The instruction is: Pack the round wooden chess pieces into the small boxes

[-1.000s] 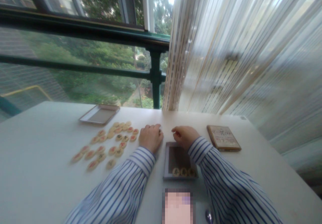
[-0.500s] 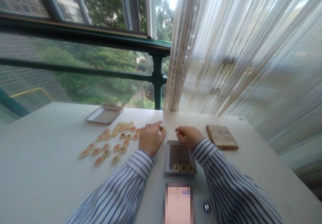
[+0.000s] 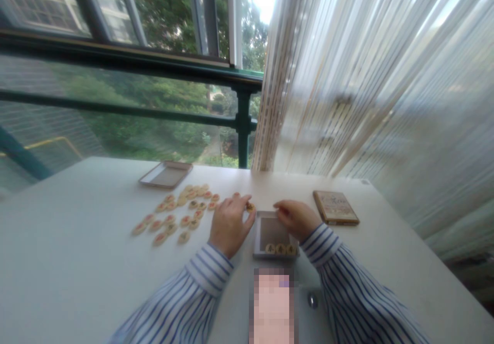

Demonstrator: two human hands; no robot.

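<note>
My left hand [image 3: 231, 225] pinches a xiangqi piece [image 3: 250, 207] between thumb and fingers, just left of a small grey box tray [image 3: 256, 236]. Inside the tray, three xiangqi pieces [image 3: 280, 249] with dark characters stand in a row along the near side. My right hand [image 3: 295, 218] is over the tray's right edge, fingers curled together and nothing visible in them. Left of my left hand lie several loose xiangqi pieces [image 3: 185, 220], some marked in red and some in dark. One red-marked piece [image 3: 236, 195] shows just behind my left fingers.
A shallow tray or lid [image 3: 165, 174] lies at the table's far left edge. A flat brown box [image 3: 335, 207] is on the right. A blurred-out phone-like object [image 3: 272, 308] and a small shiny oval item [image 3: 312, 299] lie nearest me. Railing and string curtain border the white table [image 3: 77, 261].
The camera view has shifted slightly. My left hand keeps its pinch on the piece and has uncovered a red-marked piece behind it. My right hand stays curled by the tray.
</note>
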